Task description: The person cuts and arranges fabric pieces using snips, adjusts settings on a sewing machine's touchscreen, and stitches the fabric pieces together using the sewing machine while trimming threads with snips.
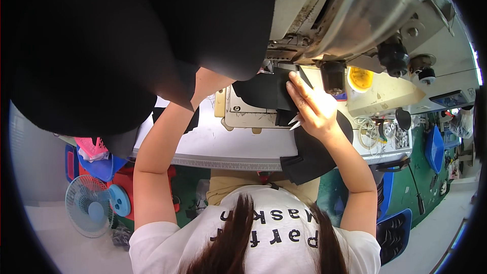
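Observation:
A sewing machine [350, 15] stands at the upper right, its needle area [269, 66] over a piece of black fabric [261, 91]. My right hand [314, 106] presses stretched fingers onto that fabric just right of the needle. Two pointed metal tips [294, 122] stick out from under its palm; they look like thread snips, the rest hidden. More black fabric [314, 152] hangs under my right wrist over the table edge. My left hand [210, 79] reaches in left of the needle; large dark sheets [213, 20] in front hide its fingers.
A ruler strip [228, 163] runs along the front edge of the white table [253, 144]. Right of the machine lie a yellow round container [360, 78] and coiled cord [368, 129]. A fan [90, 205] and a blue bin [104, 167] are at left; a blue crate [395, 236] sits lower right.

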Motion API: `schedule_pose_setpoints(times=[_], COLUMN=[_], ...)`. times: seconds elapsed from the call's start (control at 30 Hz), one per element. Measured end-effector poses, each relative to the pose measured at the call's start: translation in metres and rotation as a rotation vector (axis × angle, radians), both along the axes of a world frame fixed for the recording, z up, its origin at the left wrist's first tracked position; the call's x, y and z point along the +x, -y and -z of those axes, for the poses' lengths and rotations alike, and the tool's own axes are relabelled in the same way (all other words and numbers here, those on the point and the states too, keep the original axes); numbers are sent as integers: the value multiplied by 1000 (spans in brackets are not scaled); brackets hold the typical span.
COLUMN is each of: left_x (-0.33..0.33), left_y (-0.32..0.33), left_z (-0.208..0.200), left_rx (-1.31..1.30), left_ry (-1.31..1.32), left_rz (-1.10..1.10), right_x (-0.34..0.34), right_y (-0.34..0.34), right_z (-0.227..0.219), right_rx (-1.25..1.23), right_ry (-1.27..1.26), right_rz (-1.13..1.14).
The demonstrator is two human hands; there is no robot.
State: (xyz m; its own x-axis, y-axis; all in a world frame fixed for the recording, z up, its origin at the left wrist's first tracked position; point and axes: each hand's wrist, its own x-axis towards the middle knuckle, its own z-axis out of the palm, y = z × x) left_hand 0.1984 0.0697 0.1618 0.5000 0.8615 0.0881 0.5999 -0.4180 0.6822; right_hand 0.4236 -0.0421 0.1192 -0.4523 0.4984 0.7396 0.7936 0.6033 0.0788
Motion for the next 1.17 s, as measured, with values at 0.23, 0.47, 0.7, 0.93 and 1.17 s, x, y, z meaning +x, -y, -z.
schedule_pose_setpoints(times=[0.23,0.47,0.7,0.93,1.17], left_x=[3,-2,3,-4,-4], left_y=[11,5,6,-1,-8], left_z=[-25,-12,-29,-14,-8], left_rx=[38,-361,-437,-361,-371], left_ry=[68,116,-138,20,-62], left_rz=[40,-186,-187,-127,-197], right_x=[-7,-13,-11,-12,-13], right_y=[2,-4,-3,0,3], right_z=[3,15,14,12,8], right_rx=[40,178,134,97,8], right_ry=[-70,-117,-105,-122,-135], right_rz=[12,59,36,25,29])
